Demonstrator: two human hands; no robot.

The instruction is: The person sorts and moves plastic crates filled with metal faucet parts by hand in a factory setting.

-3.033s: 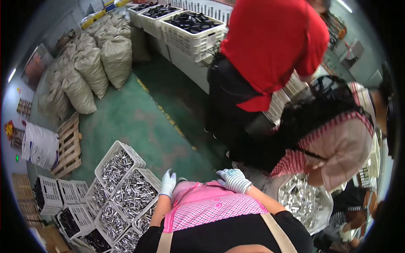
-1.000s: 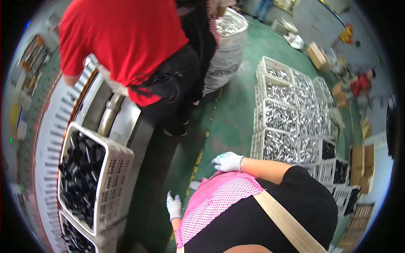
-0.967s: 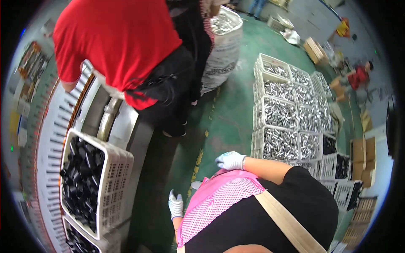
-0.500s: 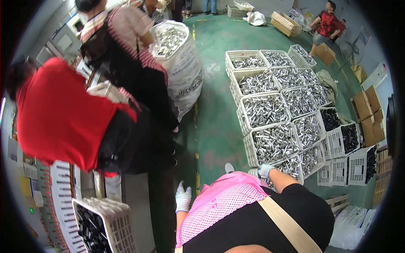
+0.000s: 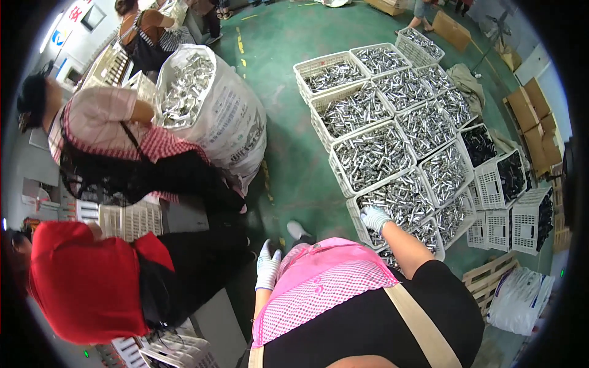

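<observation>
Crates of shiny metal tubes (image 5: 392, 202) sit at two o'clock; right hand (image 5: 374, 219) rests, grip loosely curled and empty, on the nearest white crate (image 5: 359, 214). Left hand (image 5: 268, 270) hangs open. Reaching while twisted could tip tubes onto the green floor (image 5: 294, 153).

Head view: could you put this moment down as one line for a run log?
right hand: gloved, over white crate of silver metal parts | left hand: gloved, empty, hanging at the side | nearby: big white sack of metal parts
</observation>
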